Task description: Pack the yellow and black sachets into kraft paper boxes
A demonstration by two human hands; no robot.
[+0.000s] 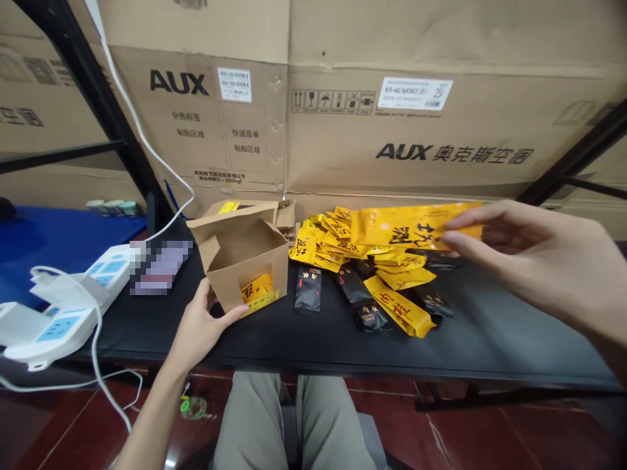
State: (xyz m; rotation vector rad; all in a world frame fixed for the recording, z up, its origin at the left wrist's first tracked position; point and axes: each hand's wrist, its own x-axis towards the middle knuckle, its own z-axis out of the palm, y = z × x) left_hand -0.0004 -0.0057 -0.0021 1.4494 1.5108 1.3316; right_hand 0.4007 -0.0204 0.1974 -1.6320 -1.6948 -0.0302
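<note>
**Hands at work with yellow packets and a kraft paper bag**

The right hand (533, 261) pinches a long yellow packet (416, 226) between thumb and fingertips, holding it level to the right of a kraft paper bag (240, 261). The bag stands open-topped on a black padded surface (490, 333). A yellow packet (257, 289) shows through a cut-out in the bag's front. The left hand (196, 326) sits at the bag's lower left corner, thumb stretched along its front; its fingers are hidden, so whether it grips the bag cannot be told.

Just right of the bag lies a heap of yellow packets (333, 241) mixed with black packets (307, 289). A white power strip (73, 320) lies left of the bag, beside a pixelated, unreadable patch. AUX cardboard cartons (392, 98) stand behind it. The packet lettering is hard to make out.
</note>
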